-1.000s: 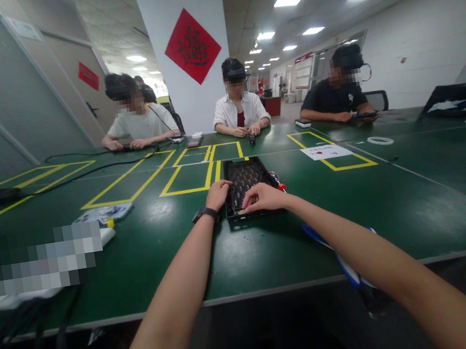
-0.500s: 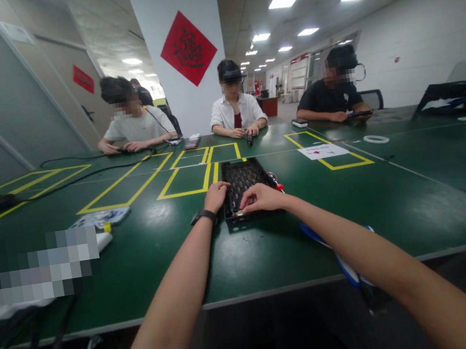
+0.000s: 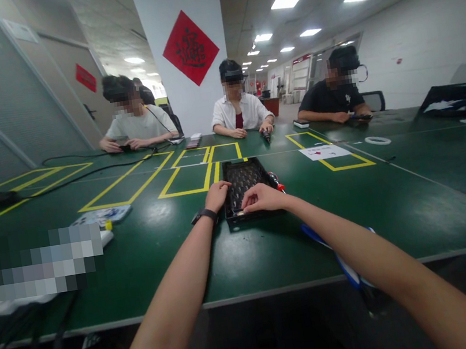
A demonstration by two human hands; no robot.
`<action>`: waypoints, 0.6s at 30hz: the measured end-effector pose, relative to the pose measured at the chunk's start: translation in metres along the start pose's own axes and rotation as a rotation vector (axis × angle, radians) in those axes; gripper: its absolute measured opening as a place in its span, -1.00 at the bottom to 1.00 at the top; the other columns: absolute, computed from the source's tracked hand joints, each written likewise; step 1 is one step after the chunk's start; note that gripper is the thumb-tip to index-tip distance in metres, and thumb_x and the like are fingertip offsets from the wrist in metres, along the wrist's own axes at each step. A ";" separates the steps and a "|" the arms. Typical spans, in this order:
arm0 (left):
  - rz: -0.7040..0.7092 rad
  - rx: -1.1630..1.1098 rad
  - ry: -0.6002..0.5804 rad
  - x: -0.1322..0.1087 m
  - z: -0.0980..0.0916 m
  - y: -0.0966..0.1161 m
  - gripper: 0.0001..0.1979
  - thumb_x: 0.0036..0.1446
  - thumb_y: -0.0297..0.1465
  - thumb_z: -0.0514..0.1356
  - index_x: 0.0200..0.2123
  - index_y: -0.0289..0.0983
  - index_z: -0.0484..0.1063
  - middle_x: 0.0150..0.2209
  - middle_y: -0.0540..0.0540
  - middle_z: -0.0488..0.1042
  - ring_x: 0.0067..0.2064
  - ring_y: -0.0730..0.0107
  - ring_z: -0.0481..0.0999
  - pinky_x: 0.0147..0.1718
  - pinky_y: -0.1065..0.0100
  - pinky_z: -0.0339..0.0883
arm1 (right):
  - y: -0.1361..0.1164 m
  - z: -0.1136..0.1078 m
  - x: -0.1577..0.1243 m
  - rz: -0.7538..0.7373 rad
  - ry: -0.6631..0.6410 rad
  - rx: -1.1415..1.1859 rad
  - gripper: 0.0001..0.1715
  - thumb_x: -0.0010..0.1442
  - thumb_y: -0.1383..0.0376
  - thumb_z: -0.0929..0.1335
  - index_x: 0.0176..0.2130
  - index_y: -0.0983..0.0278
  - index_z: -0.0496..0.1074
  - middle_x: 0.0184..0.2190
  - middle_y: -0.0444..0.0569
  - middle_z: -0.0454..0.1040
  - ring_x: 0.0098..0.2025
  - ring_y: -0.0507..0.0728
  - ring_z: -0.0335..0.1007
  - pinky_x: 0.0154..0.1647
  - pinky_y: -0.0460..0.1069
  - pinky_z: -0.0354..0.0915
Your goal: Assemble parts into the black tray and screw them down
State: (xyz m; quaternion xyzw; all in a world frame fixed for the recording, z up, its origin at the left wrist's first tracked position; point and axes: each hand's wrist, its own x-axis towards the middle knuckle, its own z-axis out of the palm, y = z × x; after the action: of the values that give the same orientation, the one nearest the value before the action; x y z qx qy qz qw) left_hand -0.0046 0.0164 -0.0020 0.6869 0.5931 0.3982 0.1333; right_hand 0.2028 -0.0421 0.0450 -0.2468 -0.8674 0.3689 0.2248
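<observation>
A shallow black open case (image 3: pixel 261 216) with a patterned inside lies on the green table in front of me. Along its left rim, my left hand (image 3: pixel 217 195) grips the wall, fingers curled over the edge. My right hand (image 3: pixel 260 196) reaches over the case from the right, thumb and fingers pinched together low at the near left corner. Just under those fingertips shows a small pale piece (image 3: pixel 240 213), too small to name; whether it is between the fingers is hard to make out. A red-and-black handled screwdriver (image 3: pixel 277 182) lies against the case's right side, partly hidden.
Yellow tape outlines mark the green table (image 3: pixel 159 238). A printed sheet (image 3: pixel 325 152) and a white tape ring (image 3: pixel 377 140) lie right. A blue-and-white item (image 3: pixel 346 265) sits under my right forearm. Cables and a white device (image 3: pixel 106 236) are left. Three people sit opposite.
My hands and the case stay almost in place; the right fingertips shift only slightly. Across the table, the middle person's hand has moved a dark tool to the right.
</observation>
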 end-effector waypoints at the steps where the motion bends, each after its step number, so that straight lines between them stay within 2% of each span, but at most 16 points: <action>1: 0.002 0.001 -0.002 0.000 0.000 0.000 -0.65 0.04 -0.44 -0.06 -0.25 -0.29 0.51 -0.19 -0.07 0.51 -0.14 0.32 0.42 -0.09 0.35 0.26 | 0.000 0.000 0.000 -0.003 0.002 0.000 -0.64 -0.08 0.19 0.42 -0.30 0.40 0.51 -0.40 0.01 0.53 -0.36 0.04 0.43 -0.30 -0.07 0.34; 18: 0.042 0.005 0.006 0.003 0.002 -0.005 -0.64 0.04 -0.44 -0.07 -0.26 -0.28 0.51 -0.17 -0.08 0.50 -0.10 0.32 0.41 -0.06 0.35 0.24 | 0.000 0.000 0.001 -0.014 -0.004 0.001 -0.67 -0.08 0.20 0.42 -0.33 0.40 0.51 -0.44 0.00 0.52 -0.39 0.03 0.42 -0.33 -0.08 0.33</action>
State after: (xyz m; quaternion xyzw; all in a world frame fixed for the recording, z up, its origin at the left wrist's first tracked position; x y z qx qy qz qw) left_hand -0.0068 0.0213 -0.0060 0.6985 0.5799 0.4013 0.1215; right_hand 0.2020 -0.0411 0.0450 -0.2398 -0.8695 0.3680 0.2257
